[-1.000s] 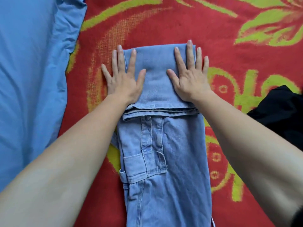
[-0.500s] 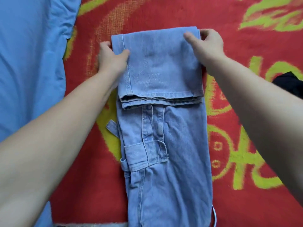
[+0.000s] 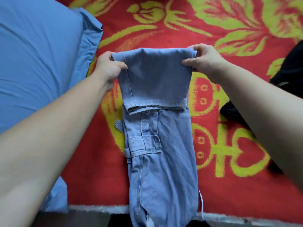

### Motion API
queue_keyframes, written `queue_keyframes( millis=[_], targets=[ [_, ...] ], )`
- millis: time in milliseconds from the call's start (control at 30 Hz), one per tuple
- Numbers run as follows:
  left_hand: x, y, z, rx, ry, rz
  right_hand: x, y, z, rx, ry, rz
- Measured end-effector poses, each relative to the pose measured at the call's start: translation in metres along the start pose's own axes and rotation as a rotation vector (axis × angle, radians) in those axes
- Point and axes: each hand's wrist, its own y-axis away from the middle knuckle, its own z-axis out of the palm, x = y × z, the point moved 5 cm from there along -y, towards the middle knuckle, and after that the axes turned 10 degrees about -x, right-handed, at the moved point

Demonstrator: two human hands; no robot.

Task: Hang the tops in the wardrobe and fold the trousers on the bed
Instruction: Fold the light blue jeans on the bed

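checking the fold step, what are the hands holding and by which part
Both hands grip the jeans: left hand and right hand pinch the two far corners of the folded-over section.

jeans (image 3: 160, 161) cut off at bottom edge, black garment (image 3: 291, 68) cropped at right edge

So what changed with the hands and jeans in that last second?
The left hand and right hand, flat before, now grip the far corners of the folded jeans, drawing the fold nearer. The blue pillow and black garment stayed put.
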Motion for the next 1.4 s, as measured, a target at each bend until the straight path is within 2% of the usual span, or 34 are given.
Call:
queue_keyframes(
  millis=[167, 233, 333, 433, 567, 667, 800, 867, 933, 1033, 1100, 1167, 1267, 1400],
  targets=[
    [0.011, 0.073, -0.008, 0.022, -0.451, 0.232, -0.016, 0.068, 0.000, 0.074, 0.387, -0.206],
    [0.003, 0.111, -0.009, 0.026, -0.592, 0.268, -0.012, 0.105, 0.007, 0.072, 0.538, -0.306],
    [-0.026, 0.172, -0.003, 0.033, -0.770, 0.276, 0.016, 0.158, 0.031, -0.016, 0.701, -0.409],
    [-0.068, 0.225, 0.015, -0.015, -1.066, 0.378, 0.057, 0.205, 0.063, -0.047, 0.944, -0.530],
    [-0.141, 0.260, 0.037, -0.176, -1.341, 0.421, 0.134, 0.241, 0.109, -0.145, 1.125, -0.530],
    [-0.181, 0.268, 0.048, -0.254, -1.457, 0.374, 0.179, 0.253, 0.135, -0.240, 1.224, -0.406],
    [-0.185, 0.265, 0.050, -0.338, -1.493, 0.213, 0.188, 0.254, 0.146, -0.284, 1.133, -0.194],
    [-0.173, 0.262, 0.050, -0.372, -1.520, 0.229, 0.179, 0.252, 0.139, -0.258, 1.068, -0.158],
    [-0.155, 0.260, 0.053, -0.348, -1.544, 0.366, 0.166, 0.249, 0.129, -0.164, 0.974, -0.211],
    [-0.129, 0.253, 0.065, -0.144, -1.417, 0.649, 0.150, 0.235, 0.117, 0.089, 0.884, -0.295],
    [-0.125, 0.237, 0.075, -0.033, -1.377, 0.690, 0.145, 0.218, 0.120, 0.211, 0.875, -0.297],
    [-0.141, 0.214, 0.080, -0.041, -1.420, 0.531, 0.149, 0.199, 0.134, 0.212, 0.908, -0.252],
    [-0.190, 0.192, 0.080, -0.156, -1.516, 0.238, 0.180, 0.179, 0.160, 0.056, 1.013, -0.129],
    [-0.226, 0.176, 0.081, -0.131, -1.464, 0.306, 0.213, 0.167, 0.172, 0.130, 1.025, -0.170]
  ],
)
